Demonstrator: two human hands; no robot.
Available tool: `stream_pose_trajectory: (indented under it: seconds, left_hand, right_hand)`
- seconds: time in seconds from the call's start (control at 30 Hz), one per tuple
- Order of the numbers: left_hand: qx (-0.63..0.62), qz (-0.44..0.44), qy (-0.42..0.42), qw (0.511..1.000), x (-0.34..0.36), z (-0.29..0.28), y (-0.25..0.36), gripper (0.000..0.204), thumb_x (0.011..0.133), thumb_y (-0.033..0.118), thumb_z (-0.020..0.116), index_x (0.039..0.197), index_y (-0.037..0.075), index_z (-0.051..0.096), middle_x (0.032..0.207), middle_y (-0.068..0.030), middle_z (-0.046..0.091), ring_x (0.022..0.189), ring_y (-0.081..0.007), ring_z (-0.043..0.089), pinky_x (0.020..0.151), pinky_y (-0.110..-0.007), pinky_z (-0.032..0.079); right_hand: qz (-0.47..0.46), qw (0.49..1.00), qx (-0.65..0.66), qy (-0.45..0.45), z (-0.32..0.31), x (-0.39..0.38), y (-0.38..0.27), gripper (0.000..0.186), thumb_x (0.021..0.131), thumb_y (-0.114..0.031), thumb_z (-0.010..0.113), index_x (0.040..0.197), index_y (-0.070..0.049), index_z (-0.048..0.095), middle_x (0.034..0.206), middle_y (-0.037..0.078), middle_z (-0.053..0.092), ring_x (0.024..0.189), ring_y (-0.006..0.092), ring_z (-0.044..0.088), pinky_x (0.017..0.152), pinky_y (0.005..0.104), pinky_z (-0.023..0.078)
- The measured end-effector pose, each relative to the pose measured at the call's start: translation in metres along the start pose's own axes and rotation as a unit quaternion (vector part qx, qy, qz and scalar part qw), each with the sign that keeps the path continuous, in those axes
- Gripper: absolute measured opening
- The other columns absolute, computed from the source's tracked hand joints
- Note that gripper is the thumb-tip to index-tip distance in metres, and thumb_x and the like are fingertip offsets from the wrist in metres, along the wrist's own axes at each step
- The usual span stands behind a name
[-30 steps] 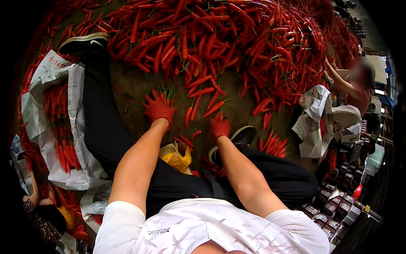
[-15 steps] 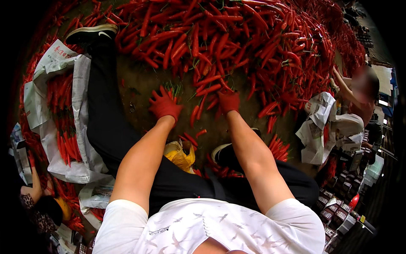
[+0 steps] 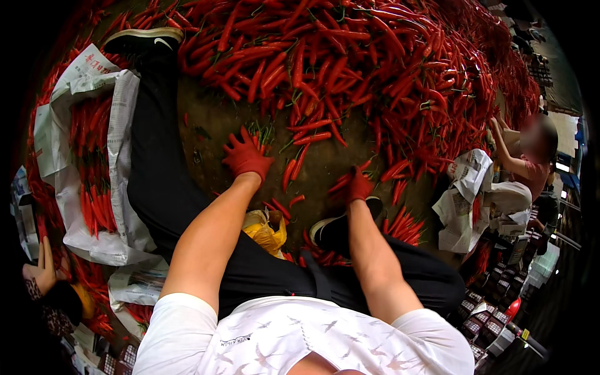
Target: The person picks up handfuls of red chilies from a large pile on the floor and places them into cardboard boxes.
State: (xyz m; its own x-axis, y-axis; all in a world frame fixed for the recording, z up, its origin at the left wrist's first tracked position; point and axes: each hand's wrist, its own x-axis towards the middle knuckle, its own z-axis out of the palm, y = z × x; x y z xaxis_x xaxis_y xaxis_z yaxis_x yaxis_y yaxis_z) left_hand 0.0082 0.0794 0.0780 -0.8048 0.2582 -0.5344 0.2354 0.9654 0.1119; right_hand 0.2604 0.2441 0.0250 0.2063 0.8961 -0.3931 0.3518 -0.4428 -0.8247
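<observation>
My two red-gloved hands are well apart over the floor. The left hand (image 3: 247, 159) has its fingers splayed against a bunch of red chilies (image 3: 259, 137), green stems poking out beyond it; I cannot tell whether it really grips them. My right hand (image 3: 360, 186), nearer my bent knee, is curled on a few chilies (image 3: 340, 183) whose ends stick out to its left.

Between my hands and a little farther out lie some loose chilies (image 3: 312, 139) — the upper ones nearly crosswise to me, right ends slightly farther away, and two below them pointing lengthwise toward the big chili pile (image 3: 387, 62). My left hand is the nearer to them. A yellow plastic bag (image 3: 267, 236) sits between my legs, and newspaper sheets (image 3: 119, 131) enclose more chilies beyond my left leg.
</observation>
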Motion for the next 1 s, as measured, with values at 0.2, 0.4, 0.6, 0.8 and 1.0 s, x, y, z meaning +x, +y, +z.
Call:
stream_pose_trajectory:
  seconds: [0.2, 0.4, 0.6, 0.8, 1.0]
  left_hand:
    - [0.0, 0.01, 0.034, 0.999, 0.0, 0.004, -0.005, 0.114, 0.057, 0.052, 0.085, 0.148, 0.022, 0.024, 0.147, -0.0147, 0.029, 0.131, -0.0408, 0.036, 0.093, -0.059, 0.044]
    - [-0.011, 0.009, 0.009, 1.0, -0.004, -0.002, -0.002, 0.113, 0.057, 0.051, 0.085, 0.148, 0.021, 0.025, 0.148, -0.015, 0.029, 0.132, -0.0414, 0.035, 0.093, -0.061, 0.043]
    - [-0.01, 0.007, 0.01, 1.0, 0.002, 0.004, -0.004, 0.114, 0.057, 0.052, 0.084, 0.148, 0.022, 0.024, 0.148, -0.0146, 0.028, 0.132, -0.042, 0.034, 0.094, -0.062, 0.042]
    - [-0.008, 0.005, 0.005, 1.0, 0.002, 0.006, -0.006, 0.114, 0.058, 0.053, 0.084, 0.149, 0.022, 0.023, 0.148, -0.0139, 0.028, 0.132, -0.0423, 0.034, 0.095, -0.063, 0.041]
    - [0.001, 0.02, 0.008, 1.0, -0.002, 0.0, 0.005, 0.113, 0.058, 0.052, 0.084, 0.149, 0.023, 0.023, 0.147, -0.0138, 0.028, 0.131, -0.0426, 0.034, 0.096, -0.063, 0.041]
  right_hand:
    - [-0.051, 0.976, -0.121, -0.175, 0.097, -0.013, -0.075, 0.038, 0.073, -0.03, 0.076, 0.092, 0.002, 0.067, 0.08, 0.015, 0.069, 0.065, 0.0264, 0.066, 0.061, 0.0383, 0.052]
    - [-0.038, 0.936, -0.335, -0.102, 0.167, 0.008, -0.08, 0.057, 0.068, -0.046, 0.075, 0.096, 0.003, 0.071, 0.092, 0.019, 0.072, 0.083, 0.0268, 0.071, 0.074, 0.0387, 0.054]
    - [0.016, 0.984, -0.059, -0.17, 0.088, 0.045, -0.071, 0.048, 0.072, -0.027, 0.078, 0.107, 0.004, 0.067, 0.08, 0.014, 0.069, 0.07, 0.0224, 0.067, 0.067, 0.0364, 0.054]
    - [-0.318, 0.905, -0.229, -0.168, 0.048, 0.001, -0.118, 0.034, 0.066, -0.024, 0.081, 0.084, 0.002, 0.068, 0.078, 0.01, 0.07, 0.074, 0.0173, 0.067, 0.072, 0.0341, 0.053]
    - [-0.037, 0.91, -0.384, -0.152, 0.093, 0.019, -0.057, 0.052, 0.068, -0.032, 0.081, 0.106, 0.001, 0.067, 0.099, 0.016, 0.071, 0.095, 0.0238, 0.068, 0.08, 0.0363, 0.053]
